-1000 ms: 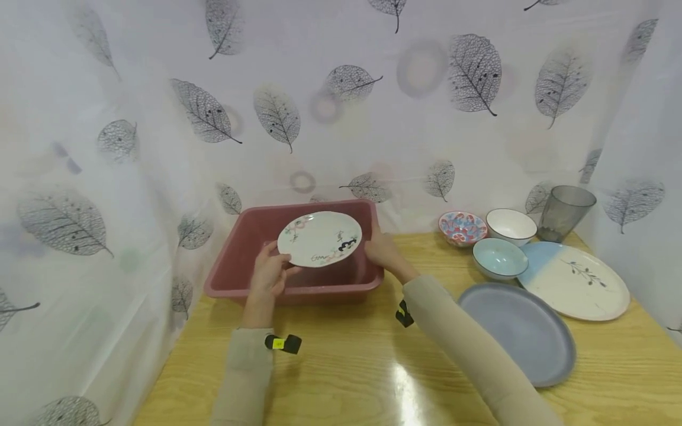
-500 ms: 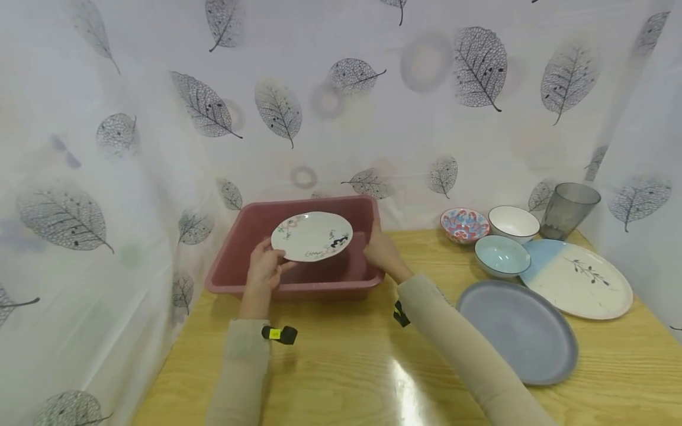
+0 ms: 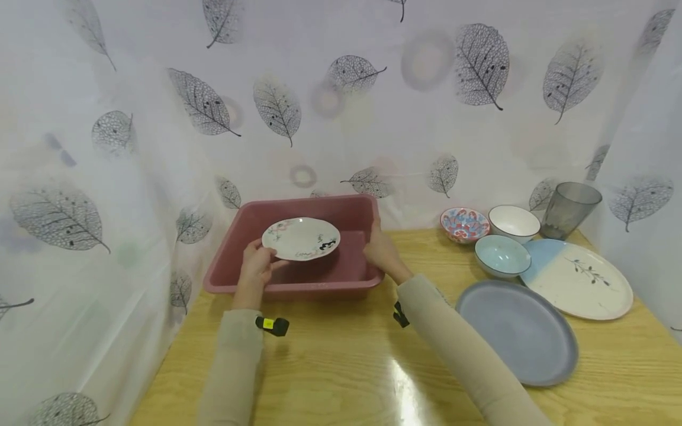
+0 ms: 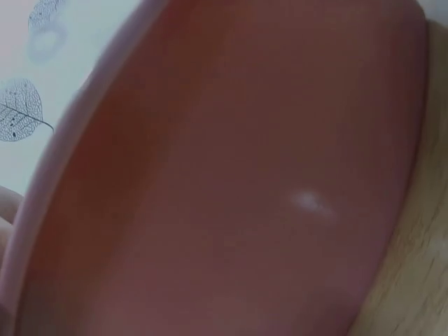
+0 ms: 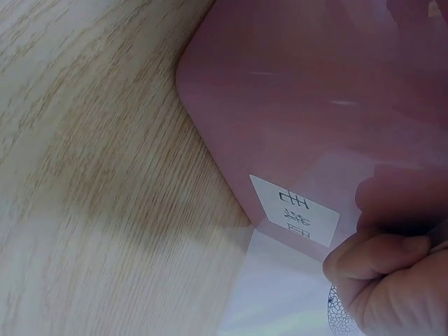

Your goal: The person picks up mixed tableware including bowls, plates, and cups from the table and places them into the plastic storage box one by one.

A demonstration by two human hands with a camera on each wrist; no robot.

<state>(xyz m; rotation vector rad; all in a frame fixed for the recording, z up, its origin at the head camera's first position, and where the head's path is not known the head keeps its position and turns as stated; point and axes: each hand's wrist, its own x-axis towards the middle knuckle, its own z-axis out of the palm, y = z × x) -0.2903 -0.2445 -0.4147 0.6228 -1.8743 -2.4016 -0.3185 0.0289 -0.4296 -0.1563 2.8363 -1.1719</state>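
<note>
A white oval plate (image 3: pixel 298 238) with a pink and black pattern hangs tilted over the pinkish-red plastic basin (image 3: pixel 314 288). My left hand (image 3: pixel 257 266) pinches the plate's left edge, thumb on top and fingers beneath. At the basin's right side, my right hand (image 3: pixel 382 251) grips the rim. In the right wrist view the curled fingers (image 5: pixel 385 259) of that hand show beside a white label (image 5: pixel 297 210) on the basin's outer wall. The left wrist view is filled by the basin's outer wall (image 4: pixel 245 154); the plate is out of sight there.
On the right of the wooden table (image 3: pixel 330 367) lie a grey plate (image 3: pixel 517 331) and a blue-and-cream plate (image 3: pixel 581 284). Behind them stand a light blue bowl (image 3: pixel 502 257), a white bowl (image 3: pixel 514 223), a red-patterned bowl (image 3: pixel 465 225) and a grey tumbler (image 3: pixel 569 211). A leaf-print curtain (image 3: pixel 341 130) hangs behind.
My left hand has carried the plate leftward and slightly down over the basin, laying it flatter. The right hand keeps its grip on the basin's rim.
</note>
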